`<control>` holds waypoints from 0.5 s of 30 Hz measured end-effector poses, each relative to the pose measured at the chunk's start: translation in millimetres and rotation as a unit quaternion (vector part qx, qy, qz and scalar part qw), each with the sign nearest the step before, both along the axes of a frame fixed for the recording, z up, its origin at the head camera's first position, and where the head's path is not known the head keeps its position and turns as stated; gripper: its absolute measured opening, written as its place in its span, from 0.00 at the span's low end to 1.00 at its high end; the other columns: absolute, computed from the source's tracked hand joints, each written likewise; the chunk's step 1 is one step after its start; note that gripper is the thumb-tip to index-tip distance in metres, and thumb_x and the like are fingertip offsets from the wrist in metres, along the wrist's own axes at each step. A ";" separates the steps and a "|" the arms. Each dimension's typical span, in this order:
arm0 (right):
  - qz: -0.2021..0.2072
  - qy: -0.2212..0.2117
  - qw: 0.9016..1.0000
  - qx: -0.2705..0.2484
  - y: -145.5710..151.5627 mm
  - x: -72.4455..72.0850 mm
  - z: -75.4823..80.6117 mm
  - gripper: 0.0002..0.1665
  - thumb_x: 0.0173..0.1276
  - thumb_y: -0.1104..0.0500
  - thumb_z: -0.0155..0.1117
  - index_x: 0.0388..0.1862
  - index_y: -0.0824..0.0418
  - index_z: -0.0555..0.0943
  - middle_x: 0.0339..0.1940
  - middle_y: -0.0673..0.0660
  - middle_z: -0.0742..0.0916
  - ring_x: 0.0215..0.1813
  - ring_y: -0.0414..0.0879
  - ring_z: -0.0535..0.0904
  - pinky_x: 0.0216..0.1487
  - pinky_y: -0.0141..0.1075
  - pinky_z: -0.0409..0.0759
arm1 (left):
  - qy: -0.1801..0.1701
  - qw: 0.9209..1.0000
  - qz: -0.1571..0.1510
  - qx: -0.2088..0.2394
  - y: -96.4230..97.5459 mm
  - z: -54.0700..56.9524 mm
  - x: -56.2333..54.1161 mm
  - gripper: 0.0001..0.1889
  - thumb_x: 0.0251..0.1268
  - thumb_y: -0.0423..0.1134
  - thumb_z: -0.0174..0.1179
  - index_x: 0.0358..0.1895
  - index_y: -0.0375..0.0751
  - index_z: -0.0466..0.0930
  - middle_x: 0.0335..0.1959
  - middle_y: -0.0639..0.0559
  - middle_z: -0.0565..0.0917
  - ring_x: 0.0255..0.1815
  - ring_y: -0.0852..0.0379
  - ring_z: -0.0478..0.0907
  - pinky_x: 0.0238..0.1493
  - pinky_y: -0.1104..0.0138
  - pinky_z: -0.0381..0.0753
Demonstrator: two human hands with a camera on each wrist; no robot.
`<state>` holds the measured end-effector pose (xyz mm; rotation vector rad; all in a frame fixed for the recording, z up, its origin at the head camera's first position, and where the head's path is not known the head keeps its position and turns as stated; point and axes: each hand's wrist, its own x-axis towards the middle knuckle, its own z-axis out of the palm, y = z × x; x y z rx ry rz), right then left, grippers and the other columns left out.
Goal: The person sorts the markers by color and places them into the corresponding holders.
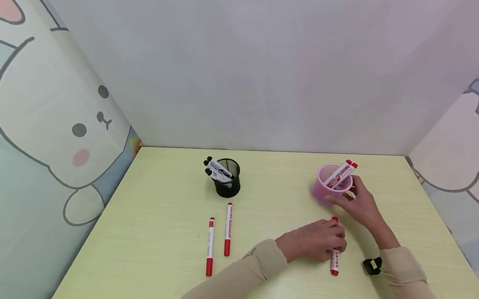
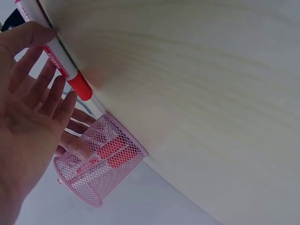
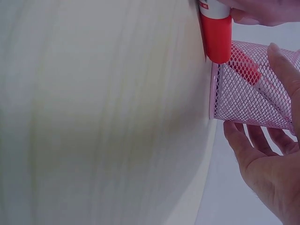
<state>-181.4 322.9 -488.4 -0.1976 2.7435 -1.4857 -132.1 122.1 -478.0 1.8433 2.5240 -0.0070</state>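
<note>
My left hand (image 1: 318, 239) reaches across to the right and pinches a red whiteboard marker (image 1: 334, 263) that lies on the table. In the left wrist view the thumb presses along the barrel of this marker (image 2: 58, 58), with its red cap toward the pink mesh pen holder (image 2: 103, 159). My right hand (image 1: 359, 203) holds that upright pen holder (image 1: 323, 193), thumb on the near side and fingers round the right side. Two red markers (image 1: 341, 175) lean inside it. The left fingertips are partly hidden in the head view.
Two more red markers (image 1: 210, 246) lie side by side left of centre. Behind them stands a black mesh pen holder (image 1: 227, 190) with black-capped markers (image 1: 219, 170) in it. A small black device (image 1: 372, 266) shows by the right wrist. Walls border the table's back and sides.
</note>
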 end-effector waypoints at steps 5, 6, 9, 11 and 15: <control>0.001 0.004 1.000 0.000 0.5 -0.7 -1.4 0.54 0.64 0.52 0.78 0.77 0.66 0.55 0.73 0.69 0.70 0.73 0.70 0.66 0.64 0.54 0.71 | 0.013 1.000 -0.004 -0.004 3.3 -0.1 -0.1 0.08 0.72 0.42 0.62 0.49 0.58 0.84 0.54 0.62 0.79 0.58 0.63 0.71 0.62 0.79 0.66; 0.001 0.005 1.000 0.000 0.6 -0.8 -1.5 0.54 0.64 0.51 0.78 0.77 0.66 0.55 0.73 0.69 0.69 0.73 0.70 0.66 0.64 0.54 0.70 | 0.014 1.000 -0.005 -0.005 4.1 0.1 -0.1 0.08 0.72 0.42 0.62 0.49 0.58 0.84 0.54 0.62 0.79 0.58 0.63 0.71 0.61 0.79 0.66; 0.001 0.007 1.000 0.000 0.8 -0.9 -2.0 0.54 0.65 0.51 0.78 0.77 0.67 0.55 0.73 0.69 0.69 0.74 0.70 0.66 0.64 0.55 0.70 | 0.020 1.000 -0.007 -0.010 6.0 0.2 0.2 0.07 0.73 0.42 0.61 0.49 0.58 0.84 0.52 0.62 0.79 0.57 0.63 0.71 0.61 0.79 0.66; 0.001 0.008 1.000 0.001 0.8 -1.0 -2.1 0.54 0.65 0.51 0.78 0.77 0.67 0.55 0.73 0.69 0.69 0.74 0.70 0.66 0.64 0.56 0.70 | 0.025 1.000 -0.009 -0.012 6.8 0.2 0.5 0.07 0.74 0.42 0.60 0.49 0.57 0.84 0.52 0.62 0.79 0.56 0.63 0.71 0.62 0.79 0.65; 0.000 0.007 1.000 0.000 0.9 -0.7 -2.1 0.54 0.65 0.51 0.78 0.77 0.67 0.55 0.74 0.69 0.69 0.74 0.70 0.65 0.64 0.56 0.70 | 0.025 1.000 -0.009 -0.012 7.6 0.7 1.8 0.06 0.74 0.42 0.61 0.48 0.57 0.84 0.50 0.62 0.78 0.56 0.63 0.70 0.64 0.78 0.63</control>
